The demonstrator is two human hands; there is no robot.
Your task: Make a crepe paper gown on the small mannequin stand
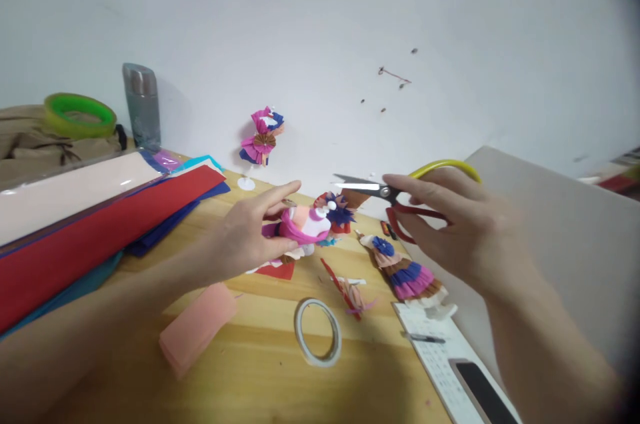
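Observation:
My left hand (250, 237) grips a small paper doll (305, 225) with a pink wrap and white body, held above the wooden table (250, 371). My right hand (450, 224) holds scissors (385, 194) with one yellow and one red handle; the blades point left, just right of and above the doll. A finished paper doll in a layered purple, pink and brown skirt (407, 274) lies under my right hand. Another crepe-paper piece with a blue flower (337, 211) sits behind the held doll.
Red, blue and pale paper sheets (90, 224) are stacked at left. A pink crepe roll (197, 327), a tape ring (319, 331) and paper scraps (350, 291) lie in front. A paper doll on a stand (261, 137), a metal flask (143, 107), green tape (80, 114), a phone (483, 391).

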